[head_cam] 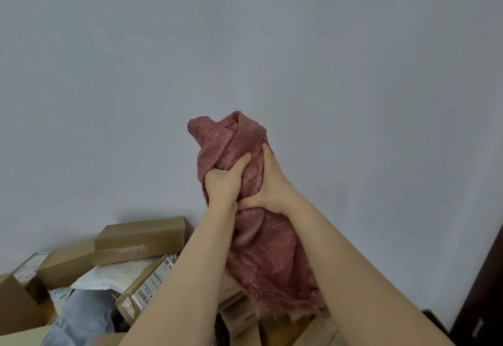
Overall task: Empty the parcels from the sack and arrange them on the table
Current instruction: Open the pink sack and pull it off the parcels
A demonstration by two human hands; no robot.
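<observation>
Plain grey-blue wall behind everything. Both hands are up in front of it, left hand [225, 179] and right hand [270, 184] touching, each clenched tight round the bunched-up red sack [262, 253]. Its frayed lower end hangs over a heap of parcels: brown boxes [141, 237], a white mailer [119, 275] and a grey bag [81, 315].
</observation>
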